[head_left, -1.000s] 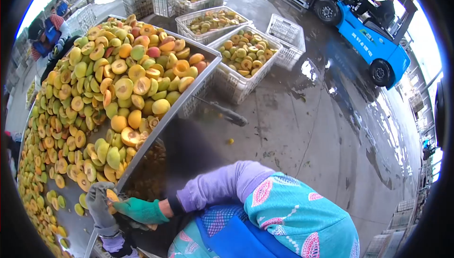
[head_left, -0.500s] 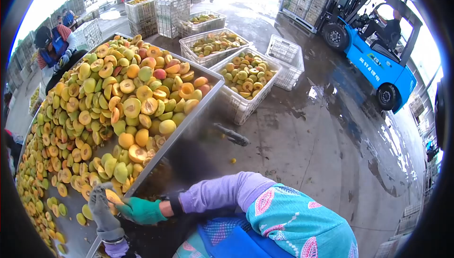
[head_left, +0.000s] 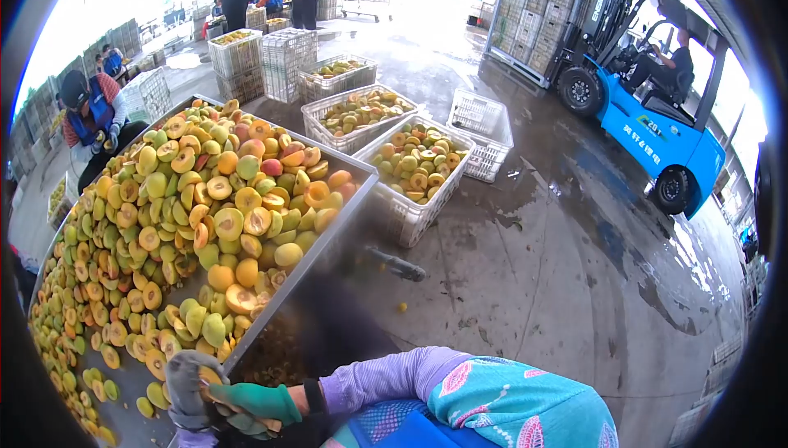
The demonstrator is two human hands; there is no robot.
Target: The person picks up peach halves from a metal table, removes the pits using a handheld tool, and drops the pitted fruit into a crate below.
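My left hand, in a grey glove, is closed around a halved peach at the near corner of a long metal table. My right hand, in a green glove with a purple sleeve behind it, presses its curled fingers against the same peach half. Whether it also grips something is hidden. Both hands sit at the very bottom of the view. The table is heaped with halved yellow, green and red peaches.
White plastic crates of peaches stand right of the table, with an empty crate and stacked crates behind. A blue forklift with a driver is at the far right. A seated person works at the left. The floor is wet.
My view has tilted up, so my hands and the table sit lower in frame. Both hands stay together on the peach half. More of the back of the yard shows.
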